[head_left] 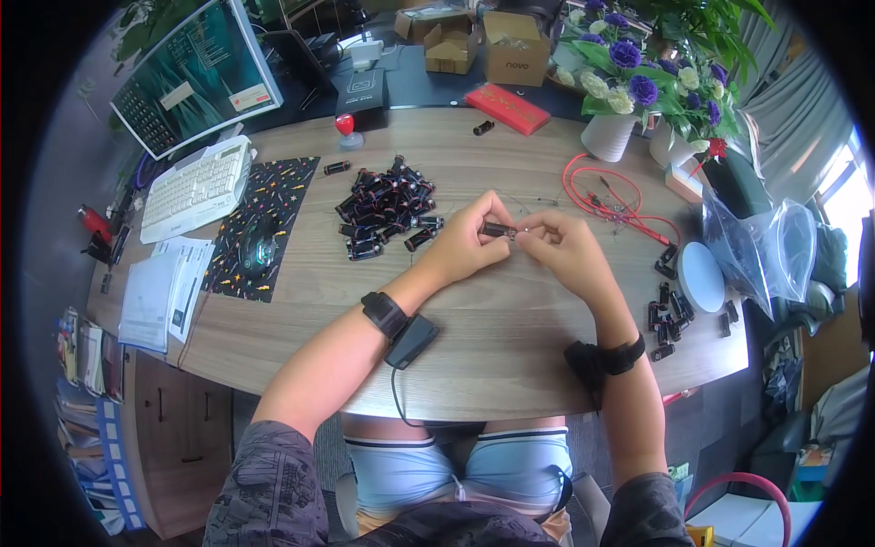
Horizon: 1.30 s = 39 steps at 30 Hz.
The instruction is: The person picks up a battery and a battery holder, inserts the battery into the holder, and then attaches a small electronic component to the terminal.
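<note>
My left hand (467, 239) pinches a small black cylindrical part (497, 230) between thumb and fingers, just above the wooden desk (492, 328). My right hand (561, 242) meets it from the right, its fingertips closed on the part's right end, where a thin wire seems to sit. A heap of several similar black cylinders (383, 208) lies just left of my left hand. Both wrists wear black bands.
A smaller group of black cylinders (668, 317) lies at the right by a white round disc (700, 276). Red cables (602, 196), a white vase with flowers (609, 135), a clear plastic bag (761, 251), keyboard (196, 190), mouse on a patterned pad (258, 246), monitor (196, 77) and papers (164, 296) ring the desk.
</note>
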Each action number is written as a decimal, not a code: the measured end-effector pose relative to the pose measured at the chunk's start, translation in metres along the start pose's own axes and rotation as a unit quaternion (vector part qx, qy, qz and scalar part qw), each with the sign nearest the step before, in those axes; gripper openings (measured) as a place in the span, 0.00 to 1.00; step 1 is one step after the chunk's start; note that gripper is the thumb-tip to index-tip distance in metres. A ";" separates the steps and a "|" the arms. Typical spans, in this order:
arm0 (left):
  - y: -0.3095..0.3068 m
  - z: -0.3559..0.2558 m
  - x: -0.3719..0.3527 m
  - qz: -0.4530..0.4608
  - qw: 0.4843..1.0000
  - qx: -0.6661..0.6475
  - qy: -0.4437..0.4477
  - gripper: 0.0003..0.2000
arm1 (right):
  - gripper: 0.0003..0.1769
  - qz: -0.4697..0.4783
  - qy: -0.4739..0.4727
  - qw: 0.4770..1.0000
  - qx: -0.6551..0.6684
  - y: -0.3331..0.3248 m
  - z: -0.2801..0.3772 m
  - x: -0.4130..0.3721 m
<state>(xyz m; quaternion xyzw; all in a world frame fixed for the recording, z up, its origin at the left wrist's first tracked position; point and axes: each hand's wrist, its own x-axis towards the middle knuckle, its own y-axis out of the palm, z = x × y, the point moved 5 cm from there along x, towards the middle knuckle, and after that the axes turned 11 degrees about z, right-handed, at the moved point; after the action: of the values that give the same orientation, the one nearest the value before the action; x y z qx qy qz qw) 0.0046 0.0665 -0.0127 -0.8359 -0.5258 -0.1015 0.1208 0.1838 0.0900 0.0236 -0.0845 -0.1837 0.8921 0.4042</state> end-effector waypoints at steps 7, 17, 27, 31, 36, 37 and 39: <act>0.003 -0.006 0.001 -0.011 1.000 0.020 -0.001 0.14 | 0.12 -0.021 -0.013 1.000 -0.013 -0.001 -0.001 0.000; 0.000 -0.004 0.002 -0.026 0.986 0.161 -0.017 0.10 | 0.12 -0.061 -0.021 0.996 -0.066 -0.003 0.004 -0.001; 0.001 -0.009 0.001 -0.047 0.973 0.224 0.005 0.13 | 0.11 -0.077 -0.050 0.993 -0.077 -0.001 0.009 -0.001; 0.000 -0.010 0.001 -0.045 0.970 0.238 0.007 0.13 | 0.10 -0.073 -0.067 0.993 -0.068 -0.001 0.007 -0.001; 0.001 -0.012 0.001 -0.056 0.966 0.251 0.030 0.13 | 0.09 -0.060 -0.044 0.997 -0.022 0.001 0.008 -0.001; 0.002 -0.012 0.001 -0.059 0.963 0.262 0.031 0.13 | 0.09 -0.060 -0.030 0.998 -0.005 0.001 0.007 -0.002; 0.002 -0.012 0.001 -0.067 0.956 0.282 0.033 0.13 | 0.09 -0.070 -0.040 0.997 -0.020 0.000 0.005 -0.001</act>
<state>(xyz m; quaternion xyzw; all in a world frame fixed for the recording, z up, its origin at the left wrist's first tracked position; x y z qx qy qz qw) 0.0065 0.0629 -0.0011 -0.7266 -0.5838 0.0154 0.3621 0.1827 0.0876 0.0283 -0.0436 -0.2229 0.8607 0.4557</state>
